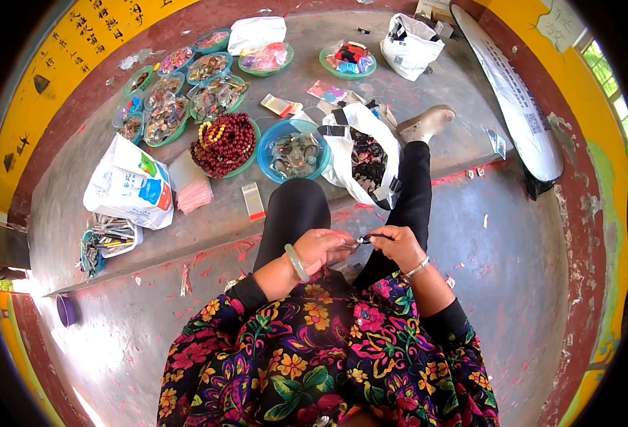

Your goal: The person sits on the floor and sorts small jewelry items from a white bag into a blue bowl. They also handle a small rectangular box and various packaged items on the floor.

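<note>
Floral top (314, 356), left hand (324, 249) and right hand (401, 249) pinching small dark item (371, 237), lettered white bag (118, 178)

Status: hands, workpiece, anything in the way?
Left hand, right hand: both pinching small piece. Fine detail unclear. Open white bag just beyond, not between them.

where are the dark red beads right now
In the head view, the dark red beads are heaped in a green bowl, left of centre, immediately left of the blue basin.
</note>
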